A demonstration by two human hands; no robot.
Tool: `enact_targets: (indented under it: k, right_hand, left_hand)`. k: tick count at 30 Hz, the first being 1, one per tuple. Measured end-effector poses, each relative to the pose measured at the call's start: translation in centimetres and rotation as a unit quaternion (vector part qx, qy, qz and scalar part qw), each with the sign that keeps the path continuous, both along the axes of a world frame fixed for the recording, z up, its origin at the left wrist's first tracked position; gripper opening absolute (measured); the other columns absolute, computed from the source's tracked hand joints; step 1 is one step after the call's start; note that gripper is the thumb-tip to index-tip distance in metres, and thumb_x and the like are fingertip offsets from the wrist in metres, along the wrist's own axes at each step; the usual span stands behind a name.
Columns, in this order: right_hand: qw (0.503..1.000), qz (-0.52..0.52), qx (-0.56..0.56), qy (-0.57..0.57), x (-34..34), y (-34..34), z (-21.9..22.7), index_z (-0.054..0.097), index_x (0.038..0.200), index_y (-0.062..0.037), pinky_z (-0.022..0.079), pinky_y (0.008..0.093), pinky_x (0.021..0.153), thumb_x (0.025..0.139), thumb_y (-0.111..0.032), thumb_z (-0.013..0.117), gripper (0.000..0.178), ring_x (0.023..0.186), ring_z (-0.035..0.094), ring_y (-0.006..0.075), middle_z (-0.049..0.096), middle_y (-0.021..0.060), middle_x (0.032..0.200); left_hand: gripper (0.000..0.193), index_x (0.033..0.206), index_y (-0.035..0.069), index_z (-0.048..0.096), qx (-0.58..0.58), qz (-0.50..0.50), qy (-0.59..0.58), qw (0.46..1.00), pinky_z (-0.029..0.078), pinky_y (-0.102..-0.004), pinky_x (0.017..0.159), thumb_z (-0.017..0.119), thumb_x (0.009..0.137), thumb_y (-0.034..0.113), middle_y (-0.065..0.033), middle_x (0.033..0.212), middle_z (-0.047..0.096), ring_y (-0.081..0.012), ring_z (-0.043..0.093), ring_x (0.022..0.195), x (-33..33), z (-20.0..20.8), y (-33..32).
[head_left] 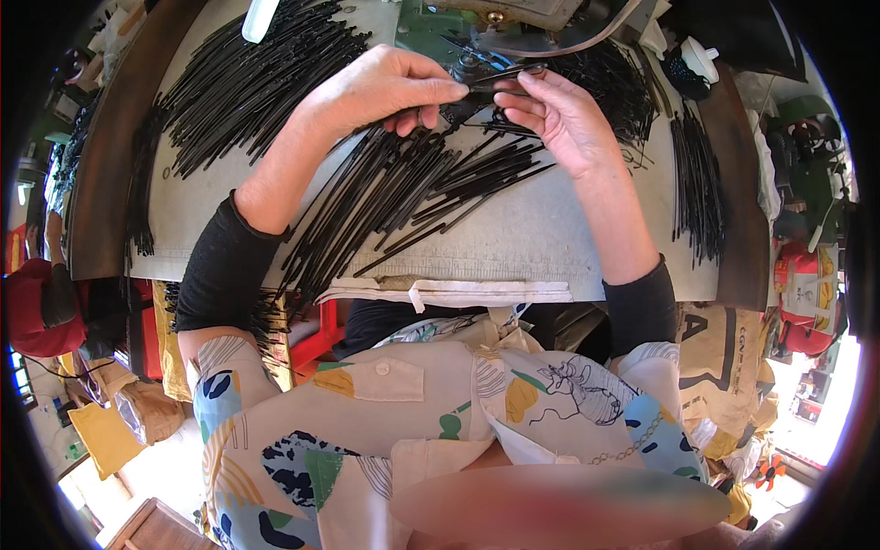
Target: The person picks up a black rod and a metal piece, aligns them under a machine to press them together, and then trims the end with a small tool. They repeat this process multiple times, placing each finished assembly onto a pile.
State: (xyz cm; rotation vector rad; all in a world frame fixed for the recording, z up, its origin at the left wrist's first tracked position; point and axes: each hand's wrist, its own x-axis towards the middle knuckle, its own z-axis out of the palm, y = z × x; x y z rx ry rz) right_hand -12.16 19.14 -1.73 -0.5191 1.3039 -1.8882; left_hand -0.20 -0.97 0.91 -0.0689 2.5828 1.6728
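While both hands meet above the far part of the grey worktop (550,240), a thin black strip (506,75) is held up between them, just in front of a green machine (423,27). The left hand (394,90) pinches one end, thumb pressed against forefinger with the other fingers curled below; the right hand (564,115) has its thumb and fingertips closed on the opposite end, palm partly turned up. Close behind lies a tool with blue parts (493,59), too partly hidden to name. Under the wrists, a loose sheaf of black strips (367,202) fans toward the front edge, where a white cloth band (495,291) runs. A large heap of similar strips (247,87) covers the left side, and a narrower bundle (697,188) lies along the right. Black sleeves (229,261) cover both forearms near the elbows.
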Motion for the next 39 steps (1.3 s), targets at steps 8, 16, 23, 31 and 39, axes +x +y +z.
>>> enact_targets:
  k: [8,16,23,31,39]
  right_hand:
    - [0.997,-0.023,-0.07,0.004,-0.1,-0.3,0.4,0.051,0.106,0.0057,0.053,0.0306,0.08,0.087,-0.004,0.05,0.022,0.097,0.06,0.0262,0.058,0.0201,0.106]
    - [0.997,-0.032,-0.069,0.02,0.1,-0.5,0.6,0.05,0.108,0.006,0.053,0.0302,0.08,0.086,-0.003,0.049,0.024,0.097,0.06,0.0263,0.057,0.0202,0.107]
    - [0.998,-0.019,-0.057,0.037,-0.3,-0.1,0.6,0.05,0.11,0.0058,0.053,0.0299,0.079,0.087,-0.004,0.048,0.025,0.096,0.061,0.0263,0.059,0.0198,0.105]
    - [0.999,0.013,0.022,0.038,0.1,0.4,0.6,0.053,0.098,0.0075,0.055,0.0297,0.07,0.088,-0.012,0.051,0.022,0.083,0.065,0.0263,0.061,0.0198,0.093]
    - [0.994,0.069,0.068,0.055,1.5,0.2,0.6,0.056,0.097,0.0045,0.055,0.0247,0.061,0.089,-0.022,0.053,0.027,0.067,0.064,0.0162,0.062,0.0112,0.082]
  left_hand:
    - [0.031,0.093,-0.001,0.065,0.107,0.067,0.042,0.991,0.031,-0.017,0.038,0.057,0.087,0.029,0.0018,0.054,0.05,-0.0035,0.043,0.041,-0.9,-1.5,-1.4]
    - [0.028,0.092,-0.001,0.065,0.157,0.069,0.035,0.985,0.028,-0.0183,0.038,0.059,0.086,0.025,0.0036,0.053,0.045,-0.0035,0.039,0.042,-1.5,-1.4,-1.0]
    - [0.028,0.093,-0.003,0.064,0.181,0.066,0.042,0.98,0.027,-0.0186,0.038,0.058,0.086,0.023,0.0036,0.052,0.042,-0.0037,0.037,0.042,-1.3,-1.4,-1.2]
    - [0.029,0.09,-0.003,0.064,0.173,0.024,-0.022,0.984,0.033,-0.0195,0.041,0.059,0.084,0.025,-0.001,0.056,0.051,-0.0073,0.045,0.043,-0.1,-1.0,-1.1]
    - [0.029,0.082,0.0,0.064,0.093,-0.048,-0.028,0.994,0.044,-0.0206,0.044,0.058,0.086,0.028,-0.0053,0.064,0.06,-0.0098,0.057,0.05,-0.3,-0.9,1.1]
